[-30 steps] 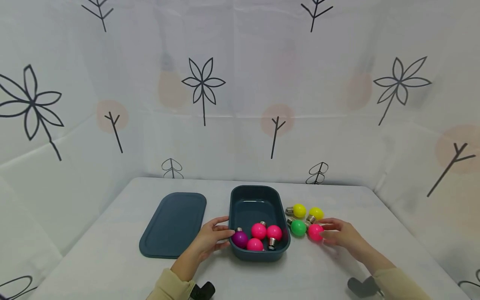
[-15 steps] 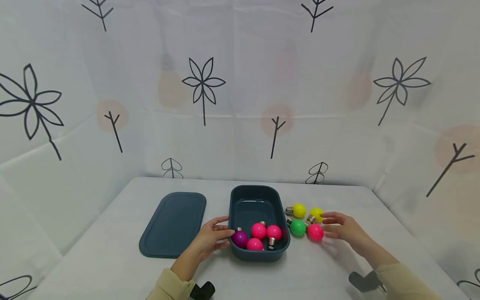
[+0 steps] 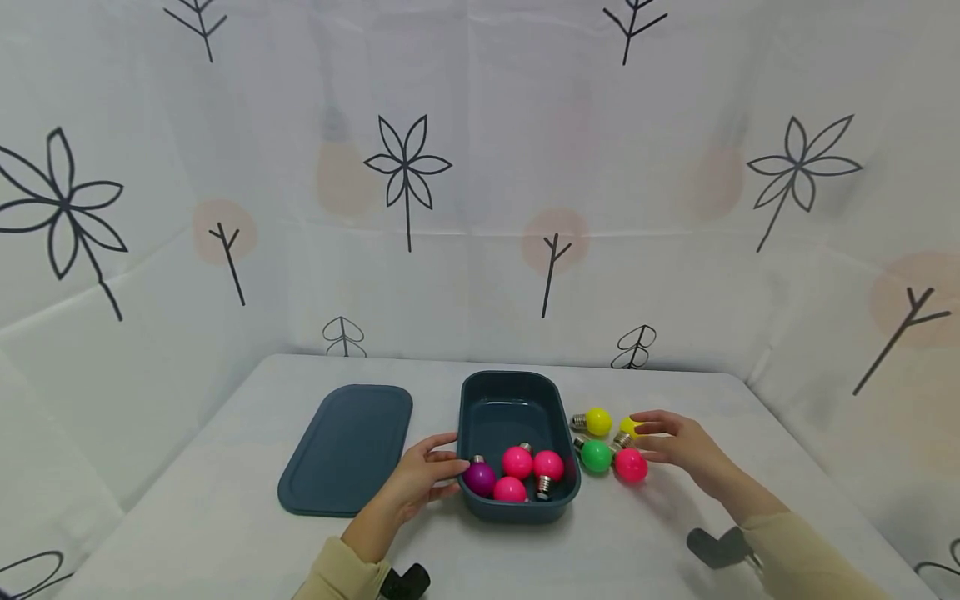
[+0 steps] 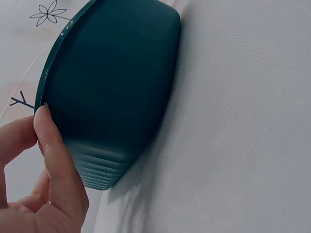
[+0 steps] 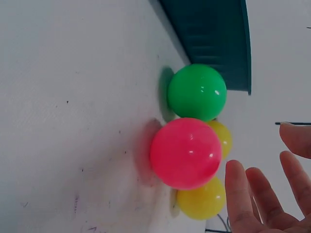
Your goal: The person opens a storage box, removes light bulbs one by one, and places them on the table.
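Observation:
My left hand (image 3: 426, 475) pinches the left rim of a dark teal plastic box (image 3: 517, 512); the left wrist view shows fingertips at the rim of the box wall (image 4: 112, 73). Inside the box lie a purple light bulb (image 3: 480, 477) and several pink light bulbs (image 3: 517, 461). My right hand (image 3: 684, 450) hovers over the loose bulbs, fingers extended and holding nothing. Its fingertips partly cover a yellow bulb (image 3: 627, 427). Beside that are a pink bulb (image 5: 185, 153), a green bulb (image 5: 197, 92) and another yellow bulb (image 3: 597, 422).
A flat dark teal lid (image 3: 348, 450) lies on the white-covered table (image 3: 225, 517), left of the box. Behind the table hangs a white curtain (image 3: 480, 292) with plant drawings. Wrist-worn black gear (image 3: 405, 582) shows near the left sleeve.
My right hand has drawn off the loose pink bulb and moved up and away, over the rear yellow bulb. The left hand and box have stayed in place.

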Demonstrator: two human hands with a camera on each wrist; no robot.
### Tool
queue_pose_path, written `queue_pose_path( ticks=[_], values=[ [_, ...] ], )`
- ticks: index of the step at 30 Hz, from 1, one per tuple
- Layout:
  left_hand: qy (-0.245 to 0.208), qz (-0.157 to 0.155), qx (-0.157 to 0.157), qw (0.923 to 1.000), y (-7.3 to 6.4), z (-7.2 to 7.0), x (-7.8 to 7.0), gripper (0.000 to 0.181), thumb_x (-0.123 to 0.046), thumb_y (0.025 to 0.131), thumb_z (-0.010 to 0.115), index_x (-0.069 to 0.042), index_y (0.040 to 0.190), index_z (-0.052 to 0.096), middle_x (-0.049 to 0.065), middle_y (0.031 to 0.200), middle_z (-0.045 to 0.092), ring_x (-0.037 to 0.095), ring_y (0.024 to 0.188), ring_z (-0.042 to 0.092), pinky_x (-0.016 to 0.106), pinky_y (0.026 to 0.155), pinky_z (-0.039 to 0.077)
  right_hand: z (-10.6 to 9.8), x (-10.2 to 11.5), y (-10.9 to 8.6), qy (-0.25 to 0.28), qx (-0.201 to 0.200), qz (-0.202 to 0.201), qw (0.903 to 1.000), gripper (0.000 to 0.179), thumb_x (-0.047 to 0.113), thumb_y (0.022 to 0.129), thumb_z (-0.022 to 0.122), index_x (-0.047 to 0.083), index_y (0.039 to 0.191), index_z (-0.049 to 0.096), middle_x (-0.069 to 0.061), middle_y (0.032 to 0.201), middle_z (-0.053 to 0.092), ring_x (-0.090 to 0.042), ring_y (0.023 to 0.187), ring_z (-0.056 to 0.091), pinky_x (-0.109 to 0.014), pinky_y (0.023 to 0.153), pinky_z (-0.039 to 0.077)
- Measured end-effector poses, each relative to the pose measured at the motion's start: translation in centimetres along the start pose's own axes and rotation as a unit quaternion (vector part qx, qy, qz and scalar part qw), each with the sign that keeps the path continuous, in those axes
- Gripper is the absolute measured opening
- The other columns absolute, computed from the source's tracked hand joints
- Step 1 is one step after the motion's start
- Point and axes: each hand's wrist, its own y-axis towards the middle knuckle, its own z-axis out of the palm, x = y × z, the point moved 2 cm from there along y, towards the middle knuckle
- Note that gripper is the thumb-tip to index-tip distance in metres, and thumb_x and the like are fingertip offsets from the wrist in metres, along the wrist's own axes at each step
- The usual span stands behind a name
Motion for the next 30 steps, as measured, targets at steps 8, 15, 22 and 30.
queue_pose_path(
  ticks=[8, 15, 22, 30],
  values=[
    [0.000, 0.002, 0.003, 1.0000, 0.3, -0.1, 0.1, 0.061, -0.010, 0.082, 0.072, -0.002, 0.136, 0.043, 0.013, 0.103, 0.053, 0.017, 0.078, 0.059, 0.030, 0.068, 0.055, 0.9, 1.3, 0.2, 0.002, 0.009, -0.015, 0.9998, 0.051, 0.011, 0.087, 0.064, -0.005, 0.131, 0.044, -0.027, 0.123, 0.049, -0.027, 0.097, 0.059, -0.038, 0.081, 0.053],
    [-0.004, -0.001, 0.002, 1.0000, 0.2, -0.1, 0.2, 0.062, -0.010, 0.082, 0.072, -0.002, 0.136, 0.043, 0.013, 0.104, 0.052, 0.016, 0.077, 0.058, 0.030, 0.068, 0.055, 1.7, 2.0, 0.6, 0.004, 0.019, -0.022, 0.9996, 0.050, 0.012, 0.087, 0.065, -0.003, 0.130, 0.046, -0.027, 0.124, 0.048, -0.032, 0.102, 0.055, -0.039, 0.080, 0.053],
    [-0.003, 0.004, 0.005, 1.0000, 0.1, -0.1, 0.2, 0.062, -0.009, 0.083, 0.071, -0.001, 0.137, 0.041, 0.012, 0.103, 0.052, 0.016, 0.077, 0.058, 0.030, 0.067, 0.055, 2.9, 2.8, 0.8, 0.019, 0.028, -0.027, 0.9991, 0.047, 0.010, 0.088, 0.063, -0.004, 0.129, 0.046, -0.028, 0.125, 0.047, -0.036, 0.104, 0.054, -0.040, 0.080, 0.053],
    [-0.004, 0.002, 0.004, 1.0000, 0.2, -0.1, 0.2, 0.064, -0.010, 0.082, 0.072, -0.001, 0.137, 0.041, 0.012, 0.103, 0.052, 0.016, 0.077, 0.058, 0.029, 0.066, 0.055, 4.1, 3.9, 1.3, 0.045, 0.032, -0.021, 0.9982, 0.046, 0.009, 0.086, 0.065, -0.002, 0.128, 0.049, -0.024, 0.122, 0.051, -0.030, 0.101, 0.057, -0.036, 0.079, 0.053]
  ],
)
